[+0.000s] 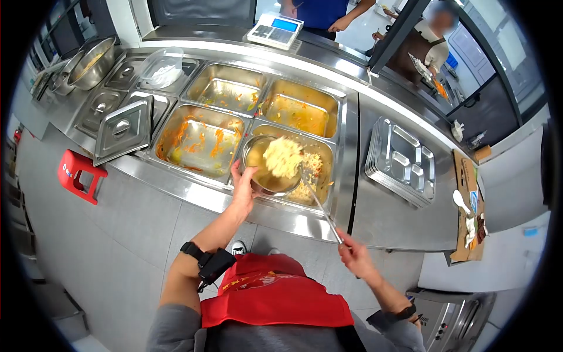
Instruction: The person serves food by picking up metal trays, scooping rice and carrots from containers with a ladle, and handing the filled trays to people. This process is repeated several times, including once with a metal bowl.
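Observation:
My left hand (244,183) grips the near left rim of a round metal bowl (253,154), which is tilted over the front right steel pan (326,154). Pale yellow food (282,157) sits in and over the bowl's right side, at the end of a long-handled utensil (324,210). Closed round that handle is my right hand (353,256), in front of the counter. Some bits of food (312,163) lie in the pan beside the bowl. The utensil's head is hidden by the food.
Three more pans (199,141) hold orange and green scraps. Steel lids (122,129) and a plastic tub (162,69) are at left, stacked compartment trays (404,158) at right. A scale (274,29) stands behind. Two people are beyond the counter. A red stool (81,176) is on the floor.

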{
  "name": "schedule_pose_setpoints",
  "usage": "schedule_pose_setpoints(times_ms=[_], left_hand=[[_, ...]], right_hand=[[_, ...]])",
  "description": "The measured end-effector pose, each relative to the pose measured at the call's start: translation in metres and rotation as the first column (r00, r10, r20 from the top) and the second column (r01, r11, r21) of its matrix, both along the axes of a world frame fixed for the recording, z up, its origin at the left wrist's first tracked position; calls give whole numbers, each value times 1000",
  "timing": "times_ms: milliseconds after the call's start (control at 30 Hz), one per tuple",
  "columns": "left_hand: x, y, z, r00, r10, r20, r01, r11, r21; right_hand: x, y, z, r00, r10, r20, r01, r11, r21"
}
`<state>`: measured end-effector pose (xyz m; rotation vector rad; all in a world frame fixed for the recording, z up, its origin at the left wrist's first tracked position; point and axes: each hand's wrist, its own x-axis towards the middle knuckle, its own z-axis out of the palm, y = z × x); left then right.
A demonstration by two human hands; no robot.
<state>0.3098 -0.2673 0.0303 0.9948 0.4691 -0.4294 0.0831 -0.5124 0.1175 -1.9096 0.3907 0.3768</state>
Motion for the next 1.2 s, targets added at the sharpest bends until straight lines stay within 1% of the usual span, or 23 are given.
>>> schedule_pose_setpoints(times_ms=[33, 100, 133, 167, 267, 300, 367, 400, 467, 500, 533, 567, 600, 700, 767, 800, 867, 1000, 1133, 1167, 1200], left_hand=[[2, -2, -5, 1000, 17, 22, -15, 997, -80], [4, 2, -13, 998, -1, 55, 8, 990, -143], [3, 5, -15, 998, -8, 70, 20, 985, -174], [2, 10, -17, 1000, 14, 22, -10, 984, -178], [4, 28, -36, 997, -13, 77, 34, 961, -274], [1, 35, -24, 998, -1, 64, 19, 959, -283], [1, 64, -44, 998, -25, 52, 44, 920, -390], [-1, 79, -53, 998, -38, 46, 54, 896, -441], [-16, 104, -16, 999, 43, 5, -39, 939, -342], [-20, 118, -17, 997, 80, -2, -76, 937, -341], [-23, 133, -17, 993, 117, -9, -114, 934, -339], [-27, 144, -17, 985, 172, -6, -165, 935, -313], [-29, 160, -32, 982, 189, -7, -183, 937, -296], [-36, 173, -23, 969, 245, -5, -239, 940, -244], [-36, 177, -21, 966, 258, -6, -253, 939, -234], [-35, 175, -22, 963, 269, 19, -259, 943, -211], [-28, 167, -22, 956, 284, 72, -268, 948, -173], [-15, 132, 1, 968, 213, 131, -198, 973, -114], [1, 107, -11, 978, 131, 160, -132, 991, -7], [5, 100, -15, 980, 144, 135, -145, 989, 2], [7, 84, -2, 973, 194, 121, -196, 981, 0]], right_hand=[[-2, 3, -11, 969, 168, 183, -118, 960, -252], [-4, 4, -13, 941, 165, 294, -71, 950, -305], [-5, 2, -11, 948, 124, 292, -37, 958, -286], [-6, 0, -9, 954, 82, 290, -2, 964, -266], [17, -17, 19, 982, 17, 187, 27, 973, -229], [26, -31, 18, 991, 42, 125, -5, 959, -282], [43, -54, 7, 997, 79, -9, -76, 924, -375], [50, -53, 10, 991, 51, -124, -92, 934, -345], [63, -46, 18, 938, 14, -347, -117, 953, -278], [66, -43, 18, 895, -43, -445, 13, 997, -71], [69, -39, 12, 864, -41, -502, 101, 991, 91], [72, -33, 3, 830, -27, -557, 195, 950, 244], [76, -27, -6, 796, 0, -605, 291, 877, 382], [86, -3, -26, 789, -20, -614, 446, 706, 550], [82, -1, -30, 801, -29, -598, 457, 674, 580], [78, -1, -30, 808, -38, -589, 463, 659, 593], [64, 0, -23, 818, -98, -567, 469, 686, 557], [49, -1, -8, 860, -196, -471, 437, 760, 481], [40, -8, -6, 886, -248, -393, 424, 777, 465], [38, -8, 2, 888, -255, -383, 425, 776, 467], [37, -6, 10, 891, -261, -372, 423, 775, 470]])
